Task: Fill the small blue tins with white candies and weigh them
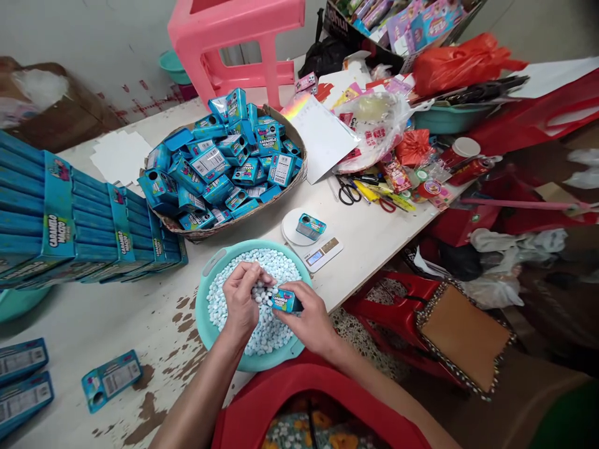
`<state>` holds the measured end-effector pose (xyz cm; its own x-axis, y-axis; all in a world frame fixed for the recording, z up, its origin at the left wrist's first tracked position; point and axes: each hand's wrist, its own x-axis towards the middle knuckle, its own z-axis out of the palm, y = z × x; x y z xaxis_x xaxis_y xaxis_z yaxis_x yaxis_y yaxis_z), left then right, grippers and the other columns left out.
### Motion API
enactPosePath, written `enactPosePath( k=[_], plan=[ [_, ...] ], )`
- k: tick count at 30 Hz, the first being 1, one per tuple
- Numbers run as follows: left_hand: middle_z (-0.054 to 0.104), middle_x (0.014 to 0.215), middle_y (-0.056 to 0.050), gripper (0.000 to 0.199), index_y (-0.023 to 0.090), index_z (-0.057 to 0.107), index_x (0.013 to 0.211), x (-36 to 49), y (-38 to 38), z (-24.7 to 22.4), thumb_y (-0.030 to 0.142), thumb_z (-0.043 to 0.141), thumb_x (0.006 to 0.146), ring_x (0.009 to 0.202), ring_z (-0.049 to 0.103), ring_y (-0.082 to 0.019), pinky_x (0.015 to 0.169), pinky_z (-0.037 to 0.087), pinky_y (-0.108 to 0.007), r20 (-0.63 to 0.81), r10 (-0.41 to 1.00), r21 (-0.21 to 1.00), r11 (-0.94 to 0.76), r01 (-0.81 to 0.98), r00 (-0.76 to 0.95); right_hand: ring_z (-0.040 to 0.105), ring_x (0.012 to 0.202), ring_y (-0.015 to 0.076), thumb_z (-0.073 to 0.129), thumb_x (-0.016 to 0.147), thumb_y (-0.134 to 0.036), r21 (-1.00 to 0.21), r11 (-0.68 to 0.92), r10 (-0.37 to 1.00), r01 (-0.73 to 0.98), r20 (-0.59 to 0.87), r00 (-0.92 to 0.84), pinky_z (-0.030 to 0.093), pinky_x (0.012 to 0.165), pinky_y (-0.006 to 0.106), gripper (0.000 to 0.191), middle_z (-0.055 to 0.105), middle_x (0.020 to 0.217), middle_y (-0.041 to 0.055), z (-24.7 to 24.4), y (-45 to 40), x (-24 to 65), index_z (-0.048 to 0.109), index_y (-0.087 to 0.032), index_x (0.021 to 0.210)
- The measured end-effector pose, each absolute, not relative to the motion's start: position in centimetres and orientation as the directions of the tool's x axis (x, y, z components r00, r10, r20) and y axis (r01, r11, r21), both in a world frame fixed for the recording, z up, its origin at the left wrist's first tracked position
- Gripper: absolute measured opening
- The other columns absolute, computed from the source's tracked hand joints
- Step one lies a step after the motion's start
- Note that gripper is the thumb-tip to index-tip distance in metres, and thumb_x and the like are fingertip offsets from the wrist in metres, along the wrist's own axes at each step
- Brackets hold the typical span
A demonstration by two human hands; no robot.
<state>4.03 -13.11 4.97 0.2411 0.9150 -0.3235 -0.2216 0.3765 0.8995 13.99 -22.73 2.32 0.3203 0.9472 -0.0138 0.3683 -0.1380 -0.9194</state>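
A turquoise basin (202, 312) full of small pale-blue candies (269, 333) stands at the table's near edge. Over it, my right hand (311, 315) grips a small blue candy box (283, 300) lying on its side. My left hand (243, 293) is cupped with its fingers curled around some candies, right by the box's left end. Just behind the basin, another blue box (311, 226) rests on the round plate of a white digital scale (325, 254). The scale's reading is too small to make out.
A cardboard tray (224, 229) heaped with blue boxes is behind the basin. Stacked blue display cartons (84, 224) rise at left, with a lone box (112, 380) nearer. Scissors (349, 192), pens and bags clutter the right. A pink stool (234, 28) stands at the back, a red chair (407, 324) at right.
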Motion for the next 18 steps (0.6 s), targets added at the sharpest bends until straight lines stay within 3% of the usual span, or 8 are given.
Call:
enactPosePath(
  k=[11,18],
  plan=[
    [0.056,0.059,0.000,0.019,0.018,0.055,0.068,4.4,-13.4,4.9,0.033,0.058,0.080,0.054,0.054,-0.013,0.054,0.044,-0.025,-0.302,0.894,0.907,0.376,-0.188,0.330,0.058,0.093,0.0204,0.067,0.070,-0.012,-0.930,-0.161,0.941,0.332,-0.044,0.336,0.046,0.083,0.032,0.033,0.063,0.097,0.0030,2.3,-22.4,13.8,0.061,-0.024,0.101],
    [0.053,0.056,0.000,0.016,0.018,0.057,0.070,3.8,-12.6,5.8,0.030,0.055,0.081,0.054,0.056,-0.015,0.055,0.044,-0.027,-0.186,0.925,0.930,0.274,-0.245,0.330,0.059,0.094,0.0207,0.072,0.068,-0.017,-0.963,-0.144,0.928,0.230,-0.050,0.370,0.047,0.084,0.033,0.034,0.063,0.097,0.0038,2.9,-22.8,14.4,0.063,-0.023,0.100]
  ],
)
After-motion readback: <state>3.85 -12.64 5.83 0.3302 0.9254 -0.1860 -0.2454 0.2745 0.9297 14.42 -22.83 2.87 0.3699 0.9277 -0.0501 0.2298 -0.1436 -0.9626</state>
